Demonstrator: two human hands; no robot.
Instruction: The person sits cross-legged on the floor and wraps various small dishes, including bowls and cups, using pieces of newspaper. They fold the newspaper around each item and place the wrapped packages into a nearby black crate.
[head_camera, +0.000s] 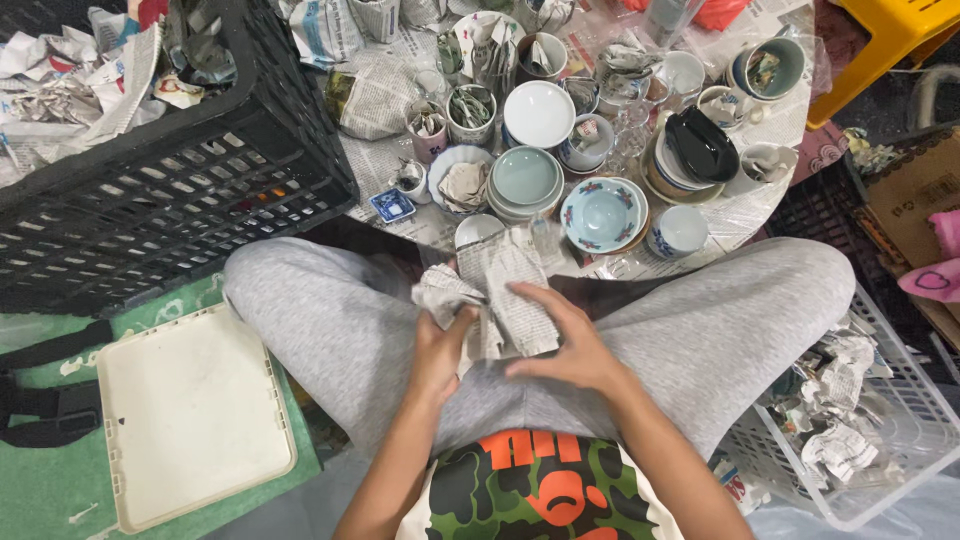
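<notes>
Two hands at work over the lap, between two grey-trousered knees. Left hand (437, 352) closed around a crumpled wad of newspaper (490, 295), thumb and fingers pinching its near left edge. Right hand (565, 345) laid flat and open on the same wad, fingers spread, pressing rather than gripping. Whatever sits inside the paper: hidden, cannot tell.

Beyond the knees, one round table (745, 215) covered in newsprint and clear plastic, crowded with crockery: well over a dozen cups and bowls, among them one white bowl (539, 112), one stack of pale green plates (526, 180), one floral bowl (602, 214), one black dish (700, 143), one small blue square dish (391, 206).

One black crate (160, 190) far left, stuffed with crumpled paper. One white lid (190, 415) near left on green floor. One white basket (880, 420) near right, holding paper scraps. One yellow stool (890, 35) far right.
</notes>
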